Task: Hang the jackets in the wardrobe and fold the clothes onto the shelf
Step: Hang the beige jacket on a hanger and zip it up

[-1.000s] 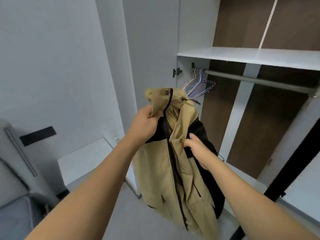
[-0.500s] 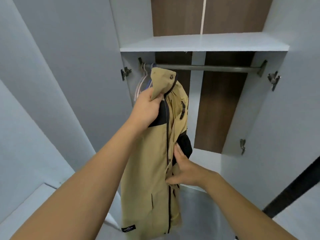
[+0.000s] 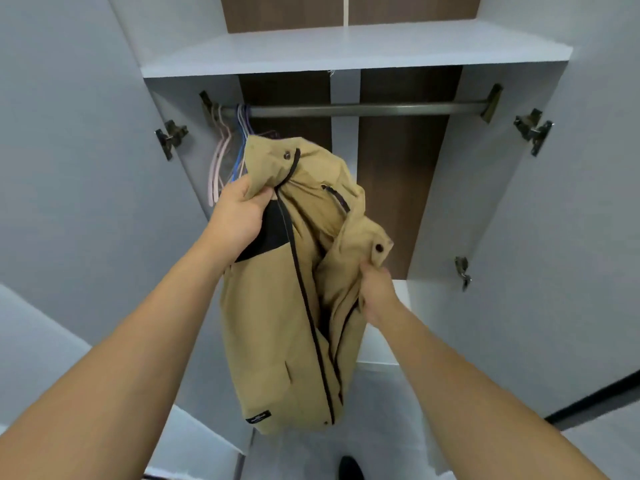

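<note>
Above both grips, the white wardrobe shelf (image 3: 346, 50) spans the opening. Just beneath it, the metal rail (image 3: 363, 109) carries a bunch of hangers (image 3: 232, 150) beyond the left grip (image 3: 239, 216).

A dark shoe tip (image 3: 350, 468) shows on the pale floor (image 3: 304, 455), and metal hinges (image 3: 533, 131) sit on the open doors.

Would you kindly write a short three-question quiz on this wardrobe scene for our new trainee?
1. True or false: the tan jacket already hangs on the rail.
2. Where are the empty hangers? A) at the rail's left end B) at its right end C) on the shelf
3. Fill in: the left hand and the right hand both grip the ____.

Key: 1 false; 2 A; 3 jacket.
</note>
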